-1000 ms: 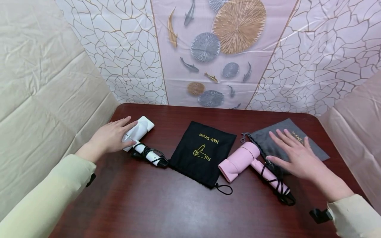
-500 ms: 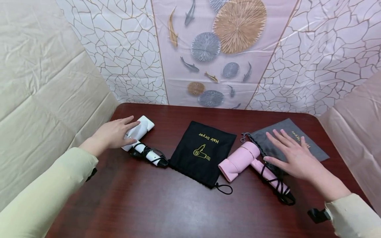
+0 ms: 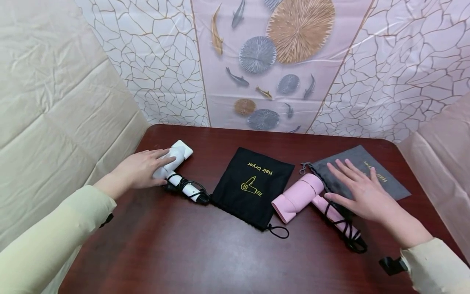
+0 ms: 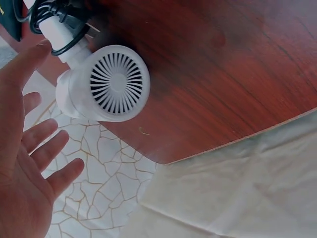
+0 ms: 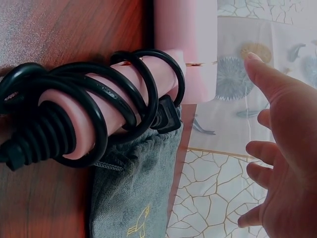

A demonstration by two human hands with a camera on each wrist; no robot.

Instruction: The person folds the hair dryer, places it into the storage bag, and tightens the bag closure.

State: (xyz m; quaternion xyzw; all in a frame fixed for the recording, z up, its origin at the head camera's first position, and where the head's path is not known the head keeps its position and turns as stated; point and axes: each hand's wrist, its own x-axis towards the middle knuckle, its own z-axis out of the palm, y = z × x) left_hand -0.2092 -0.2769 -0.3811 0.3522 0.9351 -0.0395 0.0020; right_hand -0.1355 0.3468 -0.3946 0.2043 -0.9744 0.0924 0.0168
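Observation:
A white hair dryer (image 3: 178, 153) lies at the left of the table, its black cord wound round the handle (image 3: 189, 191). My left hand (image 3: 137, 169) is over its rear end with fingers spread; the left wrist view shows the vented grille (image 4: 119, 83) and the thumb near the handle. To the right lies a pink hair dryer (image 3: 299, 196) with a cord-wrapped handle. My right hand (image 3: 363, 194), fingers extended, is above the grey drawstring bag (image 3: 393, 190) beside that handle. In the right wrist view the hand (image 5: 292, 144) stands apart from the pink dryer.
A black drawstring bag (image 3: 253, 183) printed "Hair Dryer" lies mid-table between the two dryers. The dark red wooden table (image 3: 205, 253) ends at a patterned backdrop (image 3: 169, 81). Pale cloth (image 3: 47, 102) hangs along the left side, with more on the right.
The head view has shifted slightly. My left hand has moved a little to the right over the white hair dryer, and my right hand slightly left. Both dryers and bags stay in place.

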